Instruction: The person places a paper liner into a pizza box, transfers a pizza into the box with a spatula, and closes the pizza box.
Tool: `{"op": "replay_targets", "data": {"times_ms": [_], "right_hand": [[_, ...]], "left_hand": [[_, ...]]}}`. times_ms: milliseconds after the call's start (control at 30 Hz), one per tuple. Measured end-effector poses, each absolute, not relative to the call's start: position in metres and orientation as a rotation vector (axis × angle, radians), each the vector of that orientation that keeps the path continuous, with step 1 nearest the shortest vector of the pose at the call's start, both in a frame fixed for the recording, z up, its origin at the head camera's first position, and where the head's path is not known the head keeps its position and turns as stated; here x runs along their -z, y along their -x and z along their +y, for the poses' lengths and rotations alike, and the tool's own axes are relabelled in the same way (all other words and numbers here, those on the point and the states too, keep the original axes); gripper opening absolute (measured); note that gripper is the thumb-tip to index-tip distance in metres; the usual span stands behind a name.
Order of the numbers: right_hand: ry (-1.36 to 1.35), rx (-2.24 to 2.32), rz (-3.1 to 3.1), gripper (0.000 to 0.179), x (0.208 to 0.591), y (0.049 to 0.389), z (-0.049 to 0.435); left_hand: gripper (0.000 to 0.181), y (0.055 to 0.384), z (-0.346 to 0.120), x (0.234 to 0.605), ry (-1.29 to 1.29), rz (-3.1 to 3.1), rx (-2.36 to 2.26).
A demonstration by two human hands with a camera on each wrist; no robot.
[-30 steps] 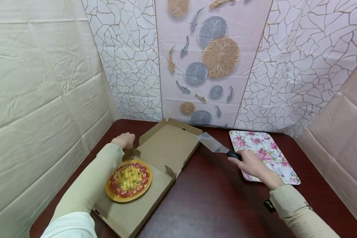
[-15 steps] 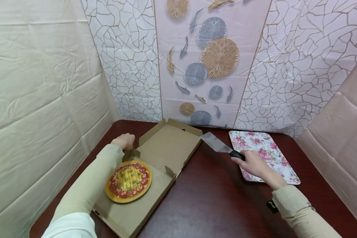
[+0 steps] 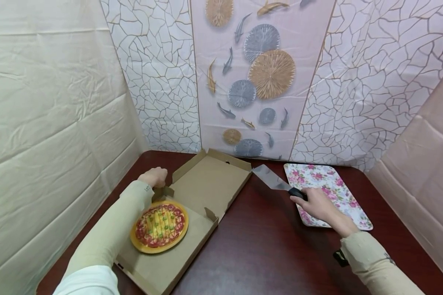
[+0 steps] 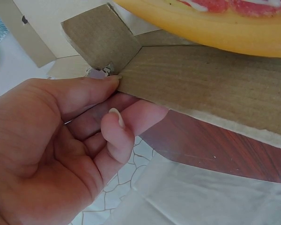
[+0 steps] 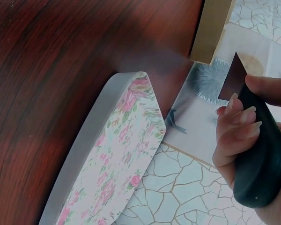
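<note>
A whole pizza [image 3: 160, 226] with a thick yellow crust lies in the base of an open cardboard pizza box [image 3: 203, 184] on the left of the table. At the box's far left corner, my left hand [image 3: 155, 177] pinches the side wall between thumb and fingers. The left wrist view shows that thumb on top of the cardboard wall [image 4: 206, 93], beside a torn flap. My right hand [image 3: 319, 205] grips a spatula by its black handle [image 5: 260, 154]. The flat metal blade [image 3: 271, 178] points left, near the corner of the box lid.
A rectangular floral board [image 3: 348, 207] lies at the right, partly under my right hand in the head view. Dark red tabletop [image 3: 258, 246] stretches between box and board. Fabric-covered walls enclose the table at the back [image 3: 166, 102] and sides.
My right hand has shifted slightly right with the spatula, bringing the blade off the box lid's corner in the head view. The left hand still holds the box wall; the pizza has stayed put.
</note>
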State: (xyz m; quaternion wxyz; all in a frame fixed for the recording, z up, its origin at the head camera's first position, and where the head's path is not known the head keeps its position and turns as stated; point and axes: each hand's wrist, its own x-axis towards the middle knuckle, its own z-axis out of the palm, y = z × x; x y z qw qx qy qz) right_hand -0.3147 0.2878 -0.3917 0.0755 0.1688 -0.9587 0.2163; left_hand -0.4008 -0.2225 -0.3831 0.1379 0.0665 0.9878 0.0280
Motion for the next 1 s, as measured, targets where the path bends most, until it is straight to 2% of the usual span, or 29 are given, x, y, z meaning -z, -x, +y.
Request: {"op": "replay_targets", "data": {"times_ms": [767, 1000], "right_hand": [[-0.472, -0.569, -2.811, 0.03, 0.402, 0.315, 0.305], [-0.452, -0.542, -2.811, 0.027, 0.401, 0.314, 0.306]], "left_hand": [[0.014, 0.4, -0.221, 0.382, -0.215, 2.868, -0.063], [0.009, 0.399, -0.222, 0.383, -0.225, 2.883, -0.068]]}}
